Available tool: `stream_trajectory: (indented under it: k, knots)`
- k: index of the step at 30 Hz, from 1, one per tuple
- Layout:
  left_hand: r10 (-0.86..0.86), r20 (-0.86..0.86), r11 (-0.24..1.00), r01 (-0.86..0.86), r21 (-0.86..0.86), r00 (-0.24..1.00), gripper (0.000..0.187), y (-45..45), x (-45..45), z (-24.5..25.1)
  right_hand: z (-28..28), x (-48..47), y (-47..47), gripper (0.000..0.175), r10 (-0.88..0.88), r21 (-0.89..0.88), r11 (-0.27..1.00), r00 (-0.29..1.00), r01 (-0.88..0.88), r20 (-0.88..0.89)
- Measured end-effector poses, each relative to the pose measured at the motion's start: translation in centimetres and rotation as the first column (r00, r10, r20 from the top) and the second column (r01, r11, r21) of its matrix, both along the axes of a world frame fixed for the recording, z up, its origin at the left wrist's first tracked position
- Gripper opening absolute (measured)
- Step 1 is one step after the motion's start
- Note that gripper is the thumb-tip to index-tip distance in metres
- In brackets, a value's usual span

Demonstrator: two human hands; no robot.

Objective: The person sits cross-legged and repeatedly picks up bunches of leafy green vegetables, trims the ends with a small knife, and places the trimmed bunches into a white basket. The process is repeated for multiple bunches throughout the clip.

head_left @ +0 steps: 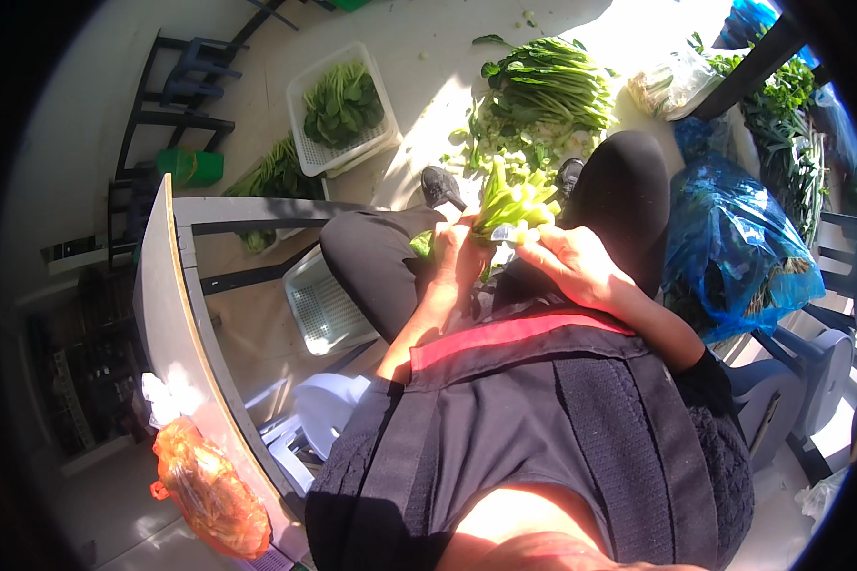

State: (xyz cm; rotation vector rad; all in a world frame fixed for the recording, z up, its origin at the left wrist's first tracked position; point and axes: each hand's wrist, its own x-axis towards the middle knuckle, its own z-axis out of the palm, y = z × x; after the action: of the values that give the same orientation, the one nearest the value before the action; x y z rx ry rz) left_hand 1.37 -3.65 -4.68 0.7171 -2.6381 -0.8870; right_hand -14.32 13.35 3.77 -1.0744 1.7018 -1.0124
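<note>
My left hand [458, 251] grips a bunch of leafy greens [510, 196] by its stalks, in front of my lap. The pale cut stem ends point away from me, and some leaf [421, 245] shows beside the wrist. My right hand [577, 263] is closed at the near side of the bunch. From its fingers a small shiny knife blade [503, 233] reaches across to the stalks; its handle is hidden in the hand. Beyond my shoes, a large pile of greens [553, 82] lies on the floor, with stem trimmings [500, 146] scattered around it.
A white plastic basket [298, 128] with greens stands ahead on the left, more greens [278, 175] beside it. Another basket [328, 307] sits under the grey-framed table [186, 285], which carries an orange bag [211, 492]. Blue bags [739, 235] and green vegetables [800, 164] are on the right.
</note>
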Motion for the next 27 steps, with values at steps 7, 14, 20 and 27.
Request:
stream_trajectory:
  k: [7, 14, 20, 27]
  knots:
    - [0.391, -0.099, 0.534, -0.138, 0.834, 0.915, 0.048, -1.5, 0.9, 0.2, 0.5, -0.7, 1.3, 0.027, -0.15, -0.133, 0.975, 0.969, 0.178, 0.198]
    - [0.444, -0.262, 0.564, -0.04, 0.825, 0.857, 0.047, 0.0, -0.1, 2.5, 0.6, -0.7, -0.3, 0.02, -0.311, -0.224, 0.932, 0.945, 0.283, -0.101]
    - [0.566, -0.338, 0.481, 0.032, 0.876, 0.752, 0.041, 1.8, -1.8, 3.1, 1.5, 0.6, -2.3, 0.012, -0.321, -0.367, 0.888, 0.945, 0.279, -0.058]
    - [0.582, -0.308, 0.515, -0.048, 0.856, 0.752, 0.043, 1.9, -1.5, 1.1, 1.5, 1.1, -3.8, 0.02, -0.349, -0.364, 0.909, 0.85, 0.204, -0.395]
